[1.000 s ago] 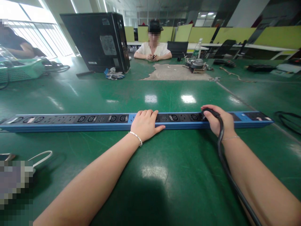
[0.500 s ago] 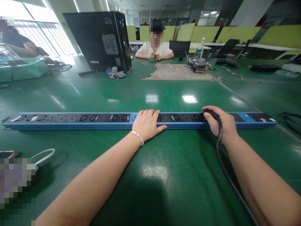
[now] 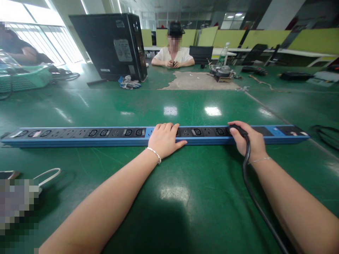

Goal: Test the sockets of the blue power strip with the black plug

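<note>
A long blue power strip (image 3: 122,141) with black sockets lies across the green table. Over its middle rests my left hand (image 3: 164,140), fingers on the top face and thumb stretched out to the right along the front edge. My right hand (image 3: 250,139) grips a black plug (image 3: 237,129) at the sockets on the right part of the strip. From the plug a black cable (image 3: 247,176) runs down toward the lower right. My fingers and the plug hide the socket beneath, so how deep the plug sits cannot be seen.
A black computer case (image 3: 111,47) stands at the back left beside gloves (image 3: 129,82) and a green basket (image 3: 25,78). A person (image 3: 173,53) sits opposite, another at far left. A bottle (image 3: 224,54) stands behind; a black cable (image 3: 327,135) lies right.
The whole view has shifted very slightly. Both hands keep their places on the strip, and the plug shows no clear movement.
</note>
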The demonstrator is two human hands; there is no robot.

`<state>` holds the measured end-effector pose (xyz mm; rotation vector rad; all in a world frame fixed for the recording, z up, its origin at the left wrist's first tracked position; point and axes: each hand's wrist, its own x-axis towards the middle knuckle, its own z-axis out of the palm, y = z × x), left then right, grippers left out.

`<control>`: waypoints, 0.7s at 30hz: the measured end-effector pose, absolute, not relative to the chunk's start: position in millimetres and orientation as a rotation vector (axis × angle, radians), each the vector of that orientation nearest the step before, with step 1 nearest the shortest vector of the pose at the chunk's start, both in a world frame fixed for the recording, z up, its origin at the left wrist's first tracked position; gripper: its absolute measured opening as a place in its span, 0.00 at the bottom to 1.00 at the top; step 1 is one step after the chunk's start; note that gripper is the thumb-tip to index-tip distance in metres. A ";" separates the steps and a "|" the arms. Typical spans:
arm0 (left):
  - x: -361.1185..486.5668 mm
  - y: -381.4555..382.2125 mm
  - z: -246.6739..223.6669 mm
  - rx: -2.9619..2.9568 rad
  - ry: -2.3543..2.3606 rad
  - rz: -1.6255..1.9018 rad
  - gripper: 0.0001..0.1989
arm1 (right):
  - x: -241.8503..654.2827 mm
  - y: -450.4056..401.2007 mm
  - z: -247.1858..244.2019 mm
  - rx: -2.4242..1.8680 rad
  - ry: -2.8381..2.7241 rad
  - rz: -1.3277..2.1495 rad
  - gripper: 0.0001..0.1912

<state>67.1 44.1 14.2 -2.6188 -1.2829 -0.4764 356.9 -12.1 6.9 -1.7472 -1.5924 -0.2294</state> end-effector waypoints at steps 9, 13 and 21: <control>67.2 43.5 13.4 -2.609 -1.277 -0.487 0.34 | 358.1 -17.9 0.2 -1.718 -1.638 -0.265 0.19; 66.9 43.4 13.2 -2.597 -1.281 -0.486 0.34 | 357.8 -17.7 1.2 -1.733 -1.628 -0.262 0.19; 67.3 44.4 12.2 -2.587 -1.261 -0.491 0.34 | 356.5 -17.0 9.3 -1.819 -1.631 -0.235 0.18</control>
